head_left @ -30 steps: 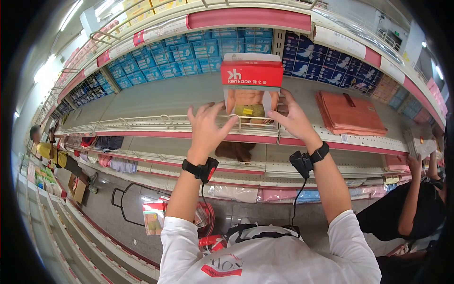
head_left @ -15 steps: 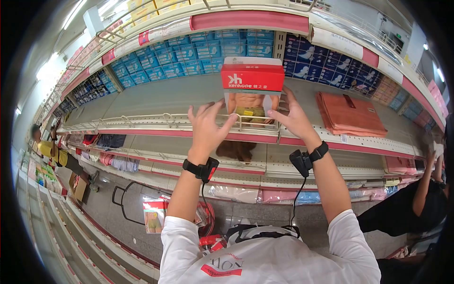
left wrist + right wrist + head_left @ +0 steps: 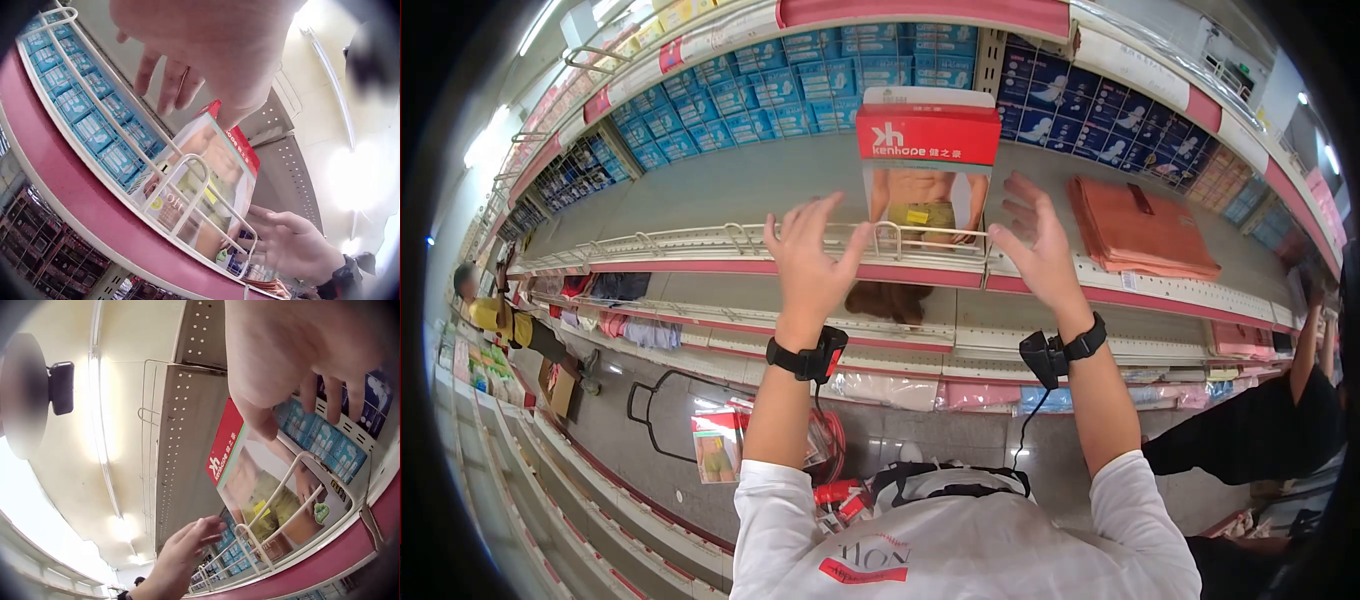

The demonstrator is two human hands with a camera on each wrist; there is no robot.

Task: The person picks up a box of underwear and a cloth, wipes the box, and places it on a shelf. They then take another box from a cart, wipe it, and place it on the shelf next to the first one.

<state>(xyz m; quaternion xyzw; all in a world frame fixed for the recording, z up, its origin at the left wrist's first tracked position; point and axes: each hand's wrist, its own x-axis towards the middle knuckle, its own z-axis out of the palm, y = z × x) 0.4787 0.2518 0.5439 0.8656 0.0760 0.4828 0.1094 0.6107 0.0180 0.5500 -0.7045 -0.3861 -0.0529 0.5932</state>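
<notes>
Both hands had drawn outward from the box since the earlier frame, where their thumbs overlapped its side edges. Left hand was open, fingers spread, just beside the box toward its eight o'clock; right hand was open too, fingers loosely bent, just beside it toward four o'clock. Neither gripped anything.

The box, red at the top with a photo of a torso and a yellow sticker below, stood upright on the shelf, behind the white wire rail. Folded orange cloth lay on the same level at the box's four o'clock. Blue packs filled the back from ten to twelve o'clock of it, and dark blue packs lined the back at about two o'clock.

Toward seven o'clock of the box, a brown item lay on the level beneath. Farther out the same way, a red-topped package rested low down, near the floor. A person in yellow was well apart at about eight o'clock, and a person in black at about four o'clock.
</notes>
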